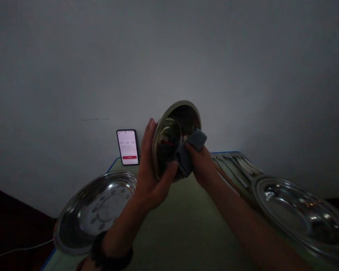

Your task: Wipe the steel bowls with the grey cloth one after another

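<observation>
Holds a small steel plate (pixel 176 131) up on edge in the air, hollow face turned toward the camera. Grips it at the lower left rim with the left hand (pixel 151 177), fingers curled behind the plate, thumb pressed across the front. Presses a folded blue-grey cloth (pixel 190 150) against the lower right of the plate's inside with the right hand (pixel 203 165), closed around the cloth. Wears a dark band (pixel 107 258) on the left wrist, well below the plate. Works over a pale green table (pixel 186 226) with a blue edge, directly beneath the plate. Has a phone (pixel 127 146) propped upright just left of the plate, screen lit with a timer readout and a red bar. Has a wide steel dish (pixel 93 210) below and left of the plate, hollow side up at the table's left edge. Has a second wide dish (pixel 299 214) below and well to the right of the plate, also hollow side up. Has a row of steel cutlery (pixel 237 165) laid flat just right of the plate, beyond the right forearm. Faces a plain grey wall (pixel 243 75) behind the plate. Shows a thin white cable (pixel 17 250) far below and left of the plate, off the table.
</observation>
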Available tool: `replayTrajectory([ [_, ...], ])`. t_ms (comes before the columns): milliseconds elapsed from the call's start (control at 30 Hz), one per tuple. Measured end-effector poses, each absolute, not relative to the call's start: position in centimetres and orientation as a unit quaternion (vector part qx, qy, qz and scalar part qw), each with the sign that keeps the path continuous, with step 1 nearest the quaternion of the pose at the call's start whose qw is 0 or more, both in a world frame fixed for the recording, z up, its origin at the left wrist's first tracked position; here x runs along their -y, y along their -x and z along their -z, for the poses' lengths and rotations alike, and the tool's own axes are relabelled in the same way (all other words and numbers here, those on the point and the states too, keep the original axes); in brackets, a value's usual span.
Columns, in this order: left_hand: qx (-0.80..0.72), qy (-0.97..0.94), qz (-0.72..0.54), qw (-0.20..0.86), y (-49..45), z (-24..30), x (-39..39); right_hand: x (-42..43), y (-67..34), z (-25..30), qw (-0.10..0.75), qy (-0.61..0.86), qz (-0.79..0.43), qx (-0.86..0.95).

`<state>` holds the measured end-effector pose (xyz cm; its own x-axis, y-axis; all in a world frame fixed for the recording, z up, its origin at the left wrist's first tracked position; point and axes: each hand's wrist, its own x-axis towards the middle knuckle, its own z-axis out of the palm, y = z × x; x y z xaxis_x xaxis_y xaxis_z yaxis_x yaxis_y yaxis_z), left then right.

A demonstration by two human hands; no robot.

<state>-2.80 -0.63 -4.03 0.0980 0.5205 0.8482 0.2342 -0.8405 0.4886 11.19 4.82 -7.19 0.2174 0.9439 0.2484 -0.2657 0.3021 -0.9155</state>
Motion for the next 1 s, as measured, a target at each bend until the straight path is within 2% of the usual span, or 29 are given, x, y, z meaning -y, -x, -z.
replayTrajectory([
  [133, -0.265, -0.645, -0.715, 0.053, 2.3, 3.8, 0.8, -3.3, -9.1, 6.2, 0.67, 0.338, -0.571, 0.333],
  [267, -0.284, -0.597, -0.745, 0.091, 2.2, 4.2, 0.7, -2.9, -8.7, 6.4, 0.678, 0.333, -0.562, 0.338],
  [467, -0.3, -0.632, -0.681, 0.217, 2.5, 3.8, 0.6, -4.4, -10.9, 7.7, 0.671, 0.455, -0.409, 0.419],
  [600, -0.314, -0.677, -0.6, 0.288, 4.2, 2.2, 0.4, -5.0, -12.8, 6.8, 0.616, 0.532, -0.251, 0.524],
  [733, -0.313, -0.694, -0.521, 0.387, 5.9, 1.1, 0.5, -4.4, -13.8, 5.5, 0.562, 0.53, -0.141, 0.619],
  [900, -0.314, -0.709, -0.421, 0.47, 7.2, 0.4, 1.0, -3.1, -13.8, 4.4, 0.52, 0.474, -0.076, 0.706],
  [1000, -0.31, -0.716, -0.461, 0.424, 7.1, 0.6, 1.0, -3.2, -13.8, 4.3, 0.57, 0.456, -0.103, 0.676],
])
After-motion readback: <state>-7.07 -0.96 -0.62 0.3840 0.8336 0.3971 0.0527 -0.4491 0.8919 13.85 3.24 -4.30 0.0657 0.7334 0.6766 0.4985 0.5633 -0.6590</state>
